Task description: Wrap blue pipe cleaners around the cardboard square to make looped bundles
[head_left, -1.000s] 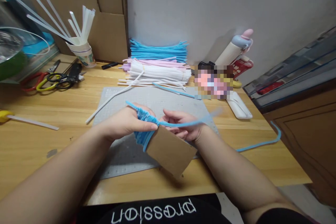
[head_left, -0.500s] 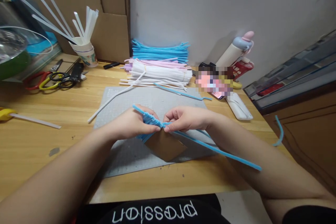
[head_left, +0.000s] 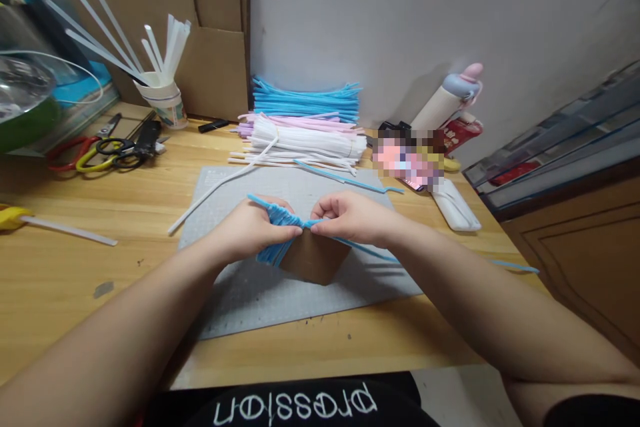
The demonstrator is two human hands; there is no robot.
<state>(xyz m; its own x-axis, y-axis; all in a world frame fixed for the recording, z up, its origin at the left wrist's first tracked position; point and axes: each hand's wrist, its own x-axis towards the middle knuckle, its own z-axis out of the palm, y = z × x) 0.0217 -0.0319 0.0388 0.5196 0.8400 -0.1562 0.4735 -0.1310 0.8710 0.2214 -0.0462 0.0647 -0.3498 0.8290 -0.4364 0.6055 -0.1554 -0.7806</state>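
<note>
Between my hands is a piece of brown cardboard (head_left: 316, 257), its left part wrapped in blue pipe cleaner (head_left: 283, 216). My left hand (head_left: 263, 227) is closed on the wrapped part, thumb along its near side. My right hand (head_left: 345, 217) pinches the blue pipe cleaner at the cardboard's upper edge, fingertips almost touching those of the left. From the right hand a loose length trails right, passing behind the forearm. Another short blue end sticks out above the left hand. Underneath lies a grey cutting mat (head_left: 225, 310).
Behind the mat are bundles of blue pipe cleaners (head_left: 305, 101) and white pipe cleaners (head_left: 310, 143). Scissors (head_left: 80, 153), a cup of white sticks (head_left: 163, 97) and a yellow-handled tool (head_left: 15, 219) are at left. A bottle (head_left: 443, 103) and white case (head_left: 455, 205) stand right.
Both hands and the cardboard have risen slightly away from me, and the cardboard has tilted. The loose pipe cleaner has swung from in front of my right forearm to behind it.
</note>
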